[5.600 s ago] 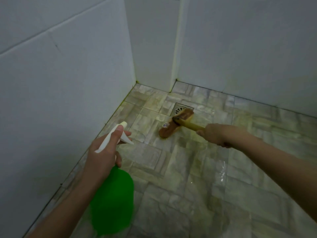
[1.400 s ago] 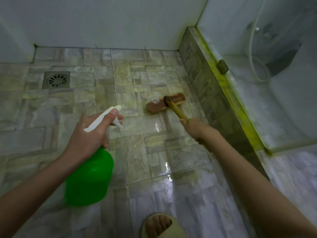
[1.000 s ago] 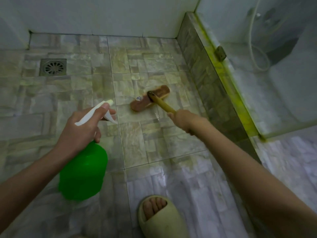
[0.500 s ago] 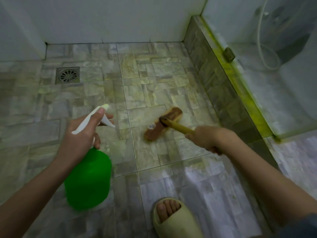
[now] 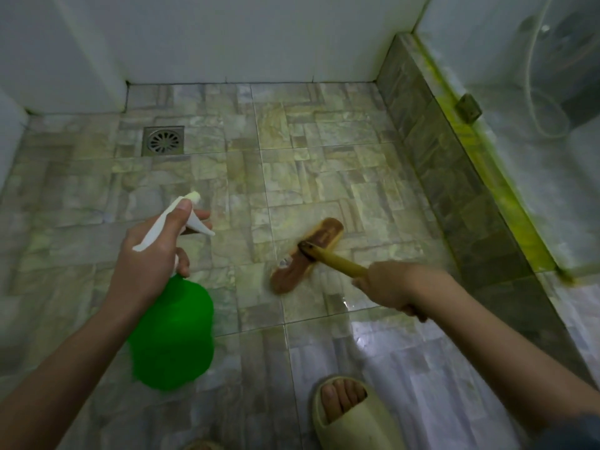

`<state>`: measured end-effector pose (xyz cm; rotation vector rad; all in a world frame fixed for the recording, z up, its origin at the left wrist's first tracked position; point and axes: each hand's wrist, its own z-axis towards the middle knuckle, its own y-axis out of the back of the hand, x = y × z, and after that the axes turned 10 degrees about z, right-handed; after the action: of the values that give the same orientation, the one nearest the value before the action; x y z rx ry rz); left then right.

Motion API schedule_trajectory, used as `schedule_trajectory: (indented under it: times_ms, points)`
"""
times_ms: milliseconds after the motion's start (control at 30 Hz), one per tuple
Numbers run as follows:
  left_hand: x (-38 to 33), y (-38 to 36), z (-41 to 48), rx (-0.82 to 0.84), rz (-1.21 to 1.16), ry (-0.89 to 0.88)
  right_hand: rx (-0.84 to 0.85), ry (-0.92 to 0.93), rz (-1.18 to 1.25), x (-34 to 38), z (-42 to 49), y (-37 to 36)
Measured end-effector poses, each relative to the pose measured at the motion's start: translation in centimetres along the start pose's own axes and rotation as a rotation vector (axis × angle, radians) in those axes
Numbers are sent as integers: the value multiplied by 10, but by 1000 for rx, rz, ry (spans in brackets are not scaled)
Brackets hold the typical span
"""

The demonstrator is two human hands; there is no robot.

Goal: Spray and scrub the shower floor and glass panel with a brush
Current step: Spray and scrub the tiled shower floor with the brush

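- Shower floor of mottled grey-green stone tiles fills the view, wet and shiny near the person, with white walls behind it.
- A square metal drain grate sits in the floor at the far left, well apart from both hands.
- A low tiled kerb runs along the right side; the clear glass panel stands on it, with a yellow-green strip along its foot.
- The brown wooden scrub brush head lies on the floor tiles near the middle, between the two hands.
- The right hand has its fingers clamped on the yellow brush handle, just behind the brush head.
- The left hand has its fingers closed around the neck of the green plastic spray bottle with white trigger, held above the floor to the left of the brush.
- A foot in a pale slipper stands on the floor at the bottom.
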<state>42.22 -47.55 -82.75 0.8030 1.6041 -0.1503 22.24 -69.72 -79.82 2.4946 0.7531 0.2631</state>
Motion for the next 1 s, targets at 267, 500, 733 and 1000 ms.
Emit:
schedule_trajectory:
  times_ms: [267, 500, 733, 1000]
  points:
    - [5, 17, -3, -95, 37, -26, -95, 163, 18, 43, 28, 0]
    - [13, 28, -3, -156, 18, 22, -240, 253, -117, 70, 34, 1]
    - [14, 39, 7, -160, 8, 8, -342, 512, -283, 57, 25, 8]
    - [5, 50, 14, -117, -14, -9, -443, 527, -158, 128, 49, 2]
